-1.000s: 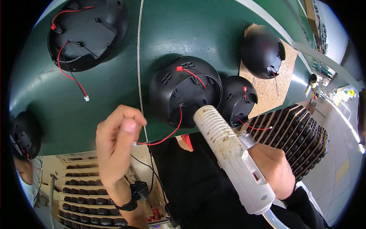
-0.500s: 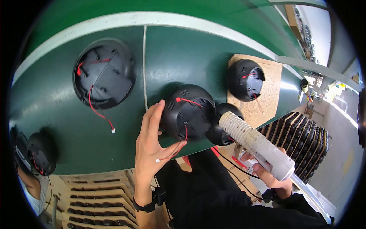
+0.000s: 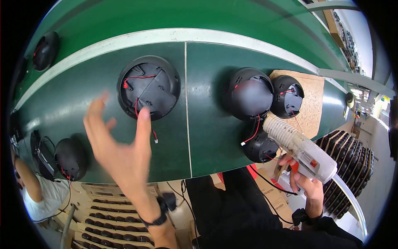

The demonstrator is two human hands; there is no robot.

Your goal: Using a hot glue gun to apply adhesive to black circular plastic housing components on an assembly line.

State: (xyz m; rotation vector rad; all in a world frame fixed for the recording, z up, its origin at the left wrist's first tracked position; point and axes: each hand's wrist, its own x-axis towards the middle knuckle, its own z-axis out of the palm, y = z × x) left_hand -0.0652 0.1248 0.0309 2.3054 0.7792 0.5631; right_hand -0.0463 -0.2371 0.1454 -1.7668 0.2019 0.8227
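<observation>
Our left hand (image 3: pixel 120 153) is open, fingers spread, reaching toward the open black housing (image 3: pixel 148 87) holding red wires. Our right hand (image 3: pixel 304 184) grips a glue gun (image 3: pixel 300 149). We count six more black housings around it on the green table (image 3: pixel 95 99).

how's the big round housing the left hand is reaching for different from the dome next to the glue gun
The big round housing lies open side up, showing flat inner panels and red wires; the dome shows a smooth rounded shell. The housing looks wider and flatter, the dome taller. The left hand is spread over the housing's lower edge, while the dome sits just above the nozzle of the glue gun in the right hand. Both are black, with red wire, on the green belt.
</observation>
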